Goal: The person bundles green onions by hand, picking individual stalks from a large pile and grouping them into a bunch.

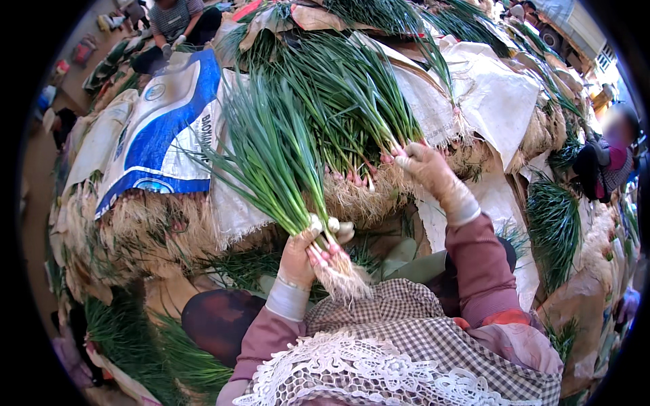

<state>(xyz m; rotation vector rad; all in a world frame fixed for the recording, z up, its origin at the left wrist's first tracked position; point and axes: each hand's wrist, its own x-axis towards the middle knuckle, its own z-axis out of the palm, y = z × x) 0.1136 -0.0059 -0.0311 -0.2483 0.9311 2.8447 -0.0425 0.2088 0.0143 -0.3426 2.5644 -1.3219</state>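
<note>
My left hand [298, 256], in a pale glove, is closed around a bunch of green garlic [276, 162]. The long leaves of the bunch fan up and to the left, and its pinkish bulbs and white roots hang below my fist over my lap. My right hand [428, 170], also gloved, reaches to the pile ahead and pinches stems of green garlic [386, 139] just above their bulbs. More loose plants [349, 152] lie between my hands, leaves pointing away and roots toward me. My right fingertips are partly hidden.
A blue and white woven sack [172, 128] covers the pile on the left; a white sack [491, 88] lies on the right. Green leaves [552, 223] stand in bundles at the right side. Other people sit at the far left [177, 24] and right [609, 159].
</note>
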